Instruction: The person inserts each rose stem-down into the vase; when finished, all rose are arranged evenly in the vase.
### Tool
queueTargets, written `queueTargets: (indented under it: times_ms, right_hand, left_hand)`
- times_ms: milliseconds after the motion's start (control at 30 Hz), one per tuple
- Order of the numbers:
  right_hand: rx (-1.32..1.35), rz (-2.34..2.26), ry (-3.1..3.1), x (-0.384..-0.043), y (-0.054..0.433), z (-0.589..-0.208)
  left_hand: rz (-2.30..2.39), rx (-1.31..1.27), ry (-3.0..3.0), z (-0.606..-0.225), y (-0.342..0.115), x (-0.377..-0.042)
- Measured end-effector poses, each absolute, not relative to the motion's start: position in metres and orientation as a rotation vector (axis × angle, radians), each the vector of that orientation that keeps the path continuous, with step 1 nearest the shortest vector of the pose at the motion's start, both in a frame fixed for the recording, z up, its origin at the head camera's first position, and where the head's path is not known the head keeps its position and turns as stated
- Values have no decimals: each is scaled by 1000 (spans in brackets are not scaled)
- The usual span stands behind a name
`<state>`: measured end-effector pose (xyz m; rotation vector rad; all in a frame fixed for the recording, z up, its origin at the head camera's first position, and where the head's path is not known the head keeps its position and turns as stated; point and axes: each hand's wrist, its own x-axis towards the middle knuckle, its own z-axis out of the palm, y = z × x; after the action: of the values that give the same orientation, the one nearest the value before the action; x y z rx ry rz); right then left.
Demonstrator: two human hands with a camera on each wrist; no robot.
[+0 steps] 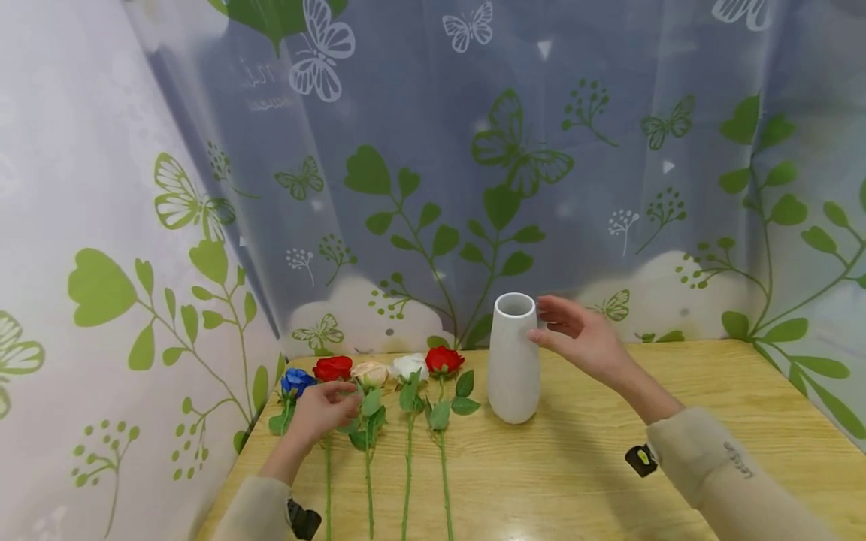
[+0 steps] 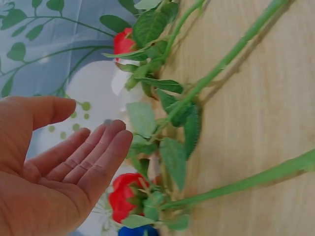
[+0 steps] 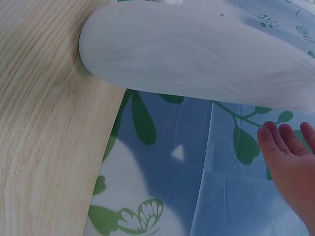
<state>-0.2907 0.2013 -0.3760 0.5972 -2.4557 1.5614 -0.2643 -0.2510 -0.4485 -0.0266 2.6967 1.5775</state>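
A tall white vase (image 1: 514,368) stands upright near the back of the table. Beside its rim is my right hand (image 1: 585,338), thumb and fingers spread apart and loosely bent; in the right wrist view its fingertips show a gap from the vase (image 3: 197,54). My left hand (image 1: 325,409) hovers over the flower heads with nothing in its fingers. Under and around it lie a blue rose (image 1: 296,382), a red rose (image 1: 333,368) and a cream rose (image 1: 370,373). A white rose (image 1: 409,367) and another red rose (image 1: 444,360) lie to their right.
The roses' green stems (image 1: 407,481) run toward the front of the wooden table (image 1: 541,488). A curtain (image 1: 433,150) printed with leaves and butterflies hangs behind the table and along its sides.
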Motion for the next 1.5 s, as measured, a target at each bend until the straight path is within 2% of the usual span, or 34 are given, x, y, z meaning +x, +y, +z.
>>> queueTargets:
  times_ms: [600, 1200, 1500]
  right_hand:
    - [589, 1588, -2493, -293, 191, -385]
    - [594, 1629, -2489, -292, 189, -381]
    - [604, 1642, -2477, -292, 190, -383]
  left_hand:
    - [1663, -250, 2530, -484, -250, -261]
    - [1716, -278, 2468, -502, -252, -267]
    - [1602, -276, 2575, -504, -247, -270]
